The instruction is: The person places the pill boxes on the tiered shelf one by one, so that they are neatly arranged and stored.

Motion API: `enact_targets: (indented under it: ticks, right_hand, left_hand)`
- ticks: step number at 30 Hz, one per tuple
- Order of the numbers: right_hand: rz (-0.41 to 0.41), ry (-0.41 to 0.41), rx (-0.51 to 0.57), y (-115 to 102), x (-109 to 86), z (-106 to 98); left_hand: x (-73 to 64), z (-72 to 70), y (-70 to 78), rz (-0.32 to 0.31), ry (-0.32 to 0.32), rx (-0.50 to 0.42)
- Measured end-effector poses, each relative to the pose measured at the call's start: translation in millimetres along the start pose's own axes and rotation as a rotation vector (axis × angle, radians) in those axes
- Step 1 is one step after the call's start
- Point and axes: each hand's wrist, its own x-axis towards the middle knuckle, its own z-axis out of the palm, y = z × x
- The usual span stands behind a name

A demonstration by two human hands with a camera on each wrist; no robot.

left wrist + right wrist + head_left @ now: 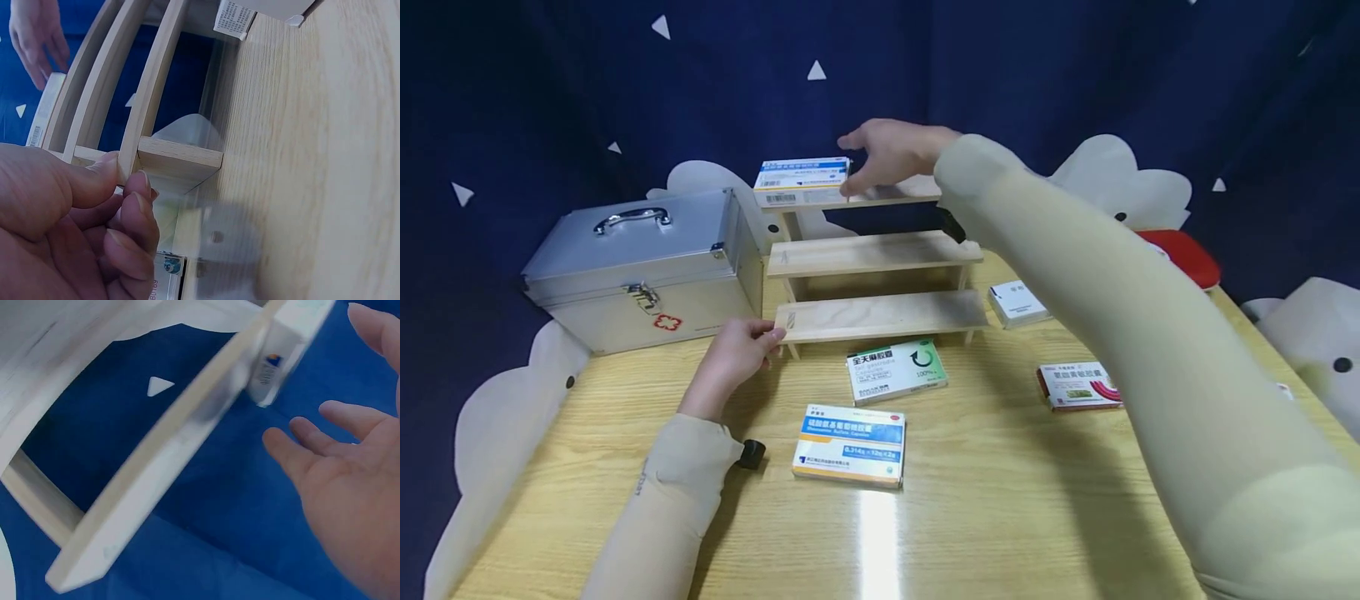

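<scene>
While left hand (741, 354) pinches rack (880, 317) at lowest tier's left end, right hand (895, 152) free, fingers spread, beside blue-white box (801, 177) on rack's top tier.

Table (985, 508): wood-grain top. Directly on it: silver latched case (625, 275), left; three-tier wooden shelf (872, 254); green-white carton (895, 375), blue-orange carton (850, 446) in front; small white carton (1017, 302), red-white carton (1078, 386), right. Shelf: blue-white carton (802, 177) on top tier (895, 193), left end.

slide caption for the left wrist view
The left hand pinches a three-tier wooden rack at its lowest shelf.
</scene>
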Motion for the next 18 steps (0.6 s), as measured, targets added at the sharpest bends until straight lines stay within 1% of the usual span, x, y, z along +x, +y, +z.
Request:
enact_targets:
  ticks: [6, 10, 14, 18]
  right_hand:
    - [-0.108, 0.095, -0.057, 0, -36.8, 0]
    - [-0.159, 0.180, -0.031, -2, -65.9, 10]
    - [-0.242, 0.261, 0.015, 1, -94.5, 30]
    - [-0.294, 0.332, 0.041, 4, -121.7, 60]
  left_hand:
    - [8.7, -3.9, -3.5, -0.004, -0.008, 0.021]
    - [12.4, -8.3, -4.4, 0.000, -0.002, 0.023]
    - [15.9, -13.5, -4.7, 0.000, -0.007, 0.015]
    - [18.1, -17.3, -4.4, -0.003, -0.006, 0.017]
